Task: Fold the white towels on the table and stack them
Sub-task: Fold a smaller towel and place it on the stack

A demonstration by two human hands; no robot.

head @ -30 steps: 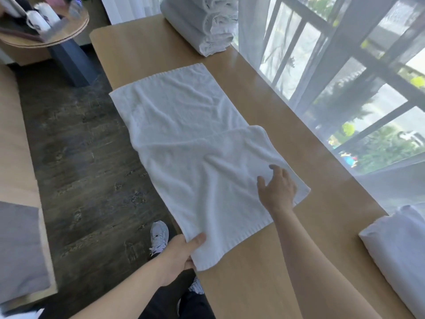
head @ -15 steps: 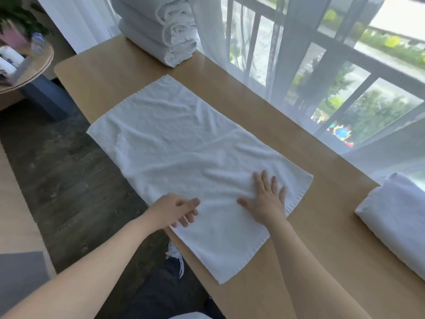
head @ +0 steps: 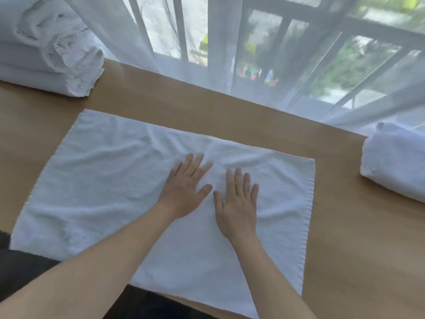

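Note:
A white towel (head: pixel 103 180) lies spread flat across the wooden table (head: pixel 356 249), its near edge hanging slightly over the table's front. Both palms lie flat on its middle with fingers straight: my left hand (head: pixel 186 187) just left of centre, my right hand (head: pixel 236 203) beside it, thumbs almost touching. A stack of folded white towels (head: pixel 46 54) sits at the table's far left. Another folded white towel (head: pixel 395 162) lies at the right edge of view.
A sheer white curtain (head: pixel 253 77) hangs along the table's far edge in front of a window with dark railings. The dark floor (head: pixel 20 268) shows below the table's front edge at the lower left. Bare wood runs to the right of the spread towel.
The view has swung to face the window and moved closer. My left hand slid from the towel's near edge to its middle beside my right hand, and both now press flat.

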